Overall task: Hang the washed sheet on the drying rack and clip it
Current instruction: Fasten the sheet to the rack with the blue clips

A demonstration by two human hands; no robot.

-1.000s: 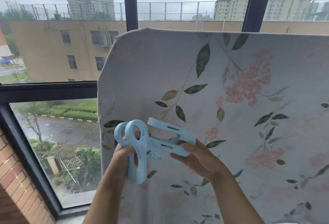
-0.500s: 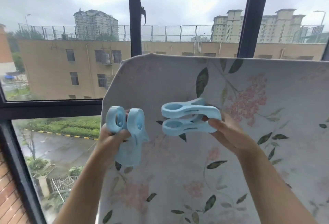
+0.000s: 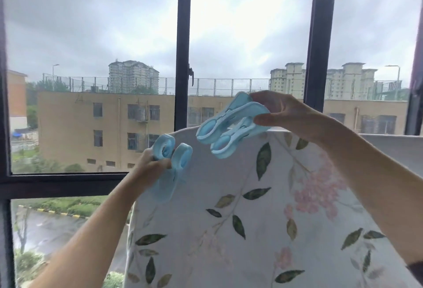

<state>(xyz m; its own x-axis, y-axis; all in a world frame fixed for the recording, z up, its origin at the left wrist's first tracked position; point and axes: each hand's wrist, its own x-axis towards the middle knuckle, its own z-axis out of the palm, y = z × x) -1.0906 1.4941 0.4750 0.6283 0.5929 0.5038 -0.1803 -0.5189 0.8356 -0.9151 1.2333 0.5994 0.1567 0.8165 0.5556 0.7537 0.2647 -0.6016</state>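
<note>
Sheet [image 3: 263, 219]: white, leaf and pink flower print, draped over a high line hidden by its fold, in front of the window frame [image 3: 183, 47]. It fills the lower right.

Right clip [image 3: 229, 127]: pale blue, looped ends pointing left, at the sheet's top edge near its left corner; contact with the cloth cannot be told. The right hand [image 3: 286, 113] pinches its right end between thumb and fingers.

Left clip [image 3: 169, 173]: pale blue, rings up, over the sheet's left edge. The left hand [image 3: 148, 168] is curled round it.
</note>
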